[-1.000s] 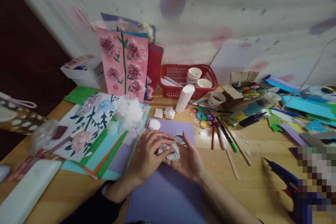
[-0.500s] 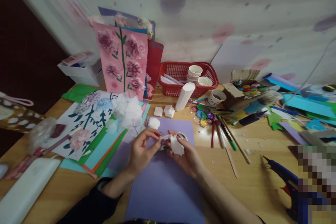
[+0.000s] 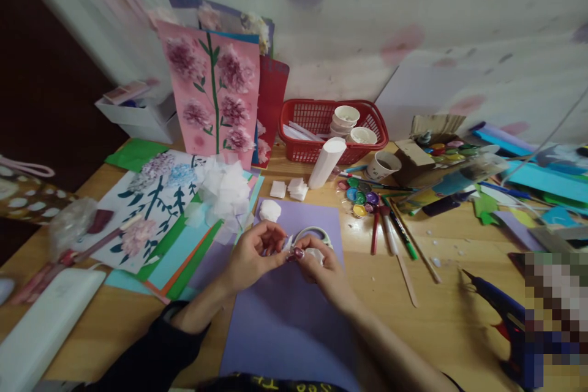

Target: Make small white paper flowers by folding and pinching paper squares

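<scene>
My left hand and my right hand meet over a purple sheet of paper, their fingertips pinched together. Between the fingertips is thin white paper, mostly covered by the fingers. More white paper shows within the curl of my right hand. Just behind my right hand, a pale ring-shaped thing lies on the sheet, partly hidden. A crumpled white paper ball rests near the sheet's top left corner. Beyond it are two small stacks of white paper squares.
A white paper roll stands before a red basket holding cups. Left are loose white tissue pieces and a pink flower picture. Rightward lie paint pots, brushes and a blue glue gun.
My fingertips have come together, the right thumb now pressing by the left fingertips. The white paper in my right hand is more covered. The view has shifted slightly.
</scene>
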The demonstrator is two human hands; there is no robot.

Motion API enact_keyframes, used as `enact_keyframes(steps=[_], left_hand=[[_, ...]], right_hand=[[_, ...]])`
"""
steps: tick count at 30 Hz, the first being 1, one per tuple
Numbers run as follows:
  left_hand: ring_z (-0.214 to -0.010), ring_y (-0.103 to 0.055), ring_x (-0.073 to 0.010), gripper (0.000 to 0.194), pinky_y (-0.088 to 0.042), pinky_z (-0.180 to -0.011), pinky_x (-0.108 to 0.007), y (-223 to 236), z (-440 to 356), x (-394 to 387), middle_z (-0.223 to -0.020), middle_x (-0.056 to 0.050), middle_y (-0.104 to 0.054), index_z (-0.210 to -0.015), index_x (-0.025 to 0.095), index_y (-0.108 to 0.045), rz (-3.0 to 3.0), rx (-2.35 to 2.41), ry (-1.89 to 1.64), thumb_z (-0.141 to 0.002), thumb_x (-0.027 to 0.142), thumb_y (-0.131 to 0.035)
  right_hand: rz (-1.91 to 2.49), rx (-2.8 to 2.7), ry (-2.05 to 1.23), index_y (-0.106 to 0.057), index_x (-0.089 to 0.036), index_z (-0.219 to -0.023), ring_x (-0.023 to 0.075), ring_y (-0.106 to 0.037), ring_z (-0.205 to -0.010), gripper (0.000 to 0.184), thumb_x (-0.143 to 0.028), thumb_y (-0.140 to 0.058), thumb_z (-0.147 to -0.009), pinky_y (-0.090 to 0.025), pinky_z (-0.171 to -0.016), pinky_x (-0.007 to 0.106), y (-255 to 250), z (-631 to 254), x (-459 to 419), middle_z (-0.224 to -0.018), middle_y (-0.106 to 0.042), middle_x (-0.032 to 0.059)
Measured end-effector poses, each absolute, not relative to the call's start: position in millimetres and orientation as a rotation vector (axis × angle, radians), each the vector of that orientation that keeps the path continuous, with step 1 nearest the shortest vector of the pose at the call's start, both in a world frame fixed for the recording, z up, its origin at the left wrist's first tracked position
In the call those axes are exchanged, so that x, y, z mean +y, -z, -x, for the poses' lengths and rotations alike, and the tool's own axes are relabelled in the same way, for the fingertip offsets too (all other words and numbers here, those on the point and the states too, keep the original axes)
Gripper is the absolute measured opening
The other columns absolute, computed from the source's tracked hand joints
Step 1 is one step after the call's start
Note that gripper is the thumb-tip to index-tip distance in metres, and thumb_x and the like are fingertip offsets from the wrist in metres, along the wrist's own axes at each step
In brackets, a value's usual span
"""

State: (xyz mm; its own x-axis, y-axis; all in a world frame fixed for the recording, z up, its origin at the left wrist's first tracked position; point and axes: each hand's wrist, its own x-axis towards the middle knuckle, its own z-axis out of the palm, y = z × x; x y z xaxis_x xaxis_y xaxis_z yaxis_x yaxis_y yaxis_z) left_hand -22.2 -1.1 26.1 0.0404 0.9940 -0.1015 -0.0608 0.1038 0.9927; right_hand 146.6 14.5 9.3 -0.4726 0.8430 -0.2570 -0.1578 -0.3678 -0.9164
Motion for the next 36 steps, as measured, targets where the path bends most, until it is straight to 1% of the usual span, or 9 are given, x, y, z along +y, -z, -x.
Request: enact_keyframes(steps=[3,6,12,17,20,24,28,33,36], left_hand=[[-0.062,-0.048,-0.008,0.028,-0.04,-0.058,-0.02,-27.0,23.2,-1.3,-0.07,0.004,-0.055,-0.082,0.015,-0.056,-1.1,1.128,-1.068,-0.066,0.023,-0.078],[-0.06,-0.047,-0.0069,0.028,-0.038,-0.056,-0.019,-28.1,23.6,-2.1,-0.068,0.005,-0.054,-0.081,0.015,-0.055,-1.084,1.114,-1.008,-0.065,0.02,-0.079],[-0.06,-0.046,-0.0069,0.031,-0.037,-0.056,-0.019,-29.2,23.4,-4.0,-0.069,0.006,-0.053,-0.082,0.016,-0.055,-1.04,1.058,-0.975,-0.062,0.017,-0.08],[-0.062,-0.047,-0.0077,0.036,-0.038,-0.057,-0.019,-27.3,23.5,-4.2,-0.07,0.005,-0.054,-0.084,0.016,-0.056,-1.073,1.057,-0.967,-0.06,0.018,-0.083],[-0.062,-0.048,-0.0077,0.036,-0.039,-0.058,-0.02,-26.5,23.7,-4.1,-0.07,0.005,-0.054,-0.083,0.016,-0.055,-1.072,1.033,-0.977,-0.06,0.019,-0.083],[-0.063,-0.048,-0.0081,0.039,-0.04,-0.058,-0.02,-27.5,24.4,-3.8,-0.07,0.005,-0.054,-0.082,0.017,-0.054,-1.048,1.03,-0.974,-0.059,0.025,-0.085],[-0.062,-0.048,-0.0079,0.043,-0.04,-0.058,-0.02,-29.0,25.2,-3.3,-0.07,0.005,-0.054,-0.083,0.017,-0.054,-1.024,1.02,-0.966,-0.057,0.026,-0.087],[-0.061,-0.048,-0.0068,0.041,-0.04,-0.058,-0.019,-29.2,26.3,-2.9,-0.068,0.006,-0.055,-0.082,0.016,-0.053,-1.012,0.992,-0.994,-0.059,0.022,-0.086],[-0.06,-0.047,-0.0065,0.04,-0.04,-0.057,-0.019,-28.7,26.7,-2.6,-0.068,0.006,-0.054,-0.082,0.016,-0.053,-1.009,0.989,-0.995,-0.06,0.023,-0.086]], right_hand=[[1.018,-1.401,-1.749,-0.063,-0.019,-0.077,0.0088,-0.032,-0.05,0.031,-0.049,-0.066,-0.083,-0.024,-0.047,0.022,-14.1,-148.9,14.4,-0.061,-0.048,-0.0041],[1.045,-1.505,-1.704,-0.063,-0.019,-0.076,0.01,-0.037,-0.054,0.028,-0.046,-0.064,-0.085,-0.029,-0.051,0.023,-17.4,-149.2,14.3,-0.066,-0.052,-0.0021],[1.073,-1.503,-1.733,-0.062,-0.019,-0.073,0.0113,-0.038,-0.056,0.021,-0.037,-0.065,-0.083,-0.03,-0.056,0.024,-19.2,-148.7,13.6,-0.06,-0.048,-0.0042],[1.053,-1.531,-1.716,-0.06,-0.019,-0.073,0.0119,-0.038,-0.057,0.018,-0.033,-0.059,-0.085,-0.031,-0.058,0.025,-17.2,-148.5,13.2,-0.063,-0.052,-0.0029],[1.046,-1.532,-1.714,-0.06,-0.02,-0.074,0.0123,-0.04,-0.058,0.016,-0.031,-0.057,-0.085,-0.033,-0.059,0.025,-16.7,-148.2,13.2,-0.063,-0.051,-0.0033],[1.031,-1.552,-1.721,-0.061,-0.02,-0.076,0.0135,-0.045,-0.062,0.017,-0.034,-0.057,-0.086,-0.036,-0.064,0.027,-18.4,-149.1,13.5,-0.067,-0.055,-0.0021],[1.022,-1.619,-1.718,-0.062,-0.018,-0.079,0.0163,-0.05,-0.072,0.023,-0.04,-0.058,-0.087,-0.037,-0.071,0.029,-20.1,-151.4,14.0,-0.076,-0.06,0.001],[1.006,-1.624,-1.735,-0.063,-0.018,-0.082,0.0158,-0.048,-0.07,0.023,-0.041,-0.059,-0.088,-0.036,-0.069,0.028,-19.8,-152.2,14.2,-0.076,-0.059,0.0009],[0.994,-1.607,-1.745,-0.064,-0.019,-0.083,0.0156,-0.048,-0.069,0.023,-0.041,-0.059,-0.088,-0.036,-0.067,0.028,-18.9,-151.9,14.1,-0.075,-0.06,0.0007]])
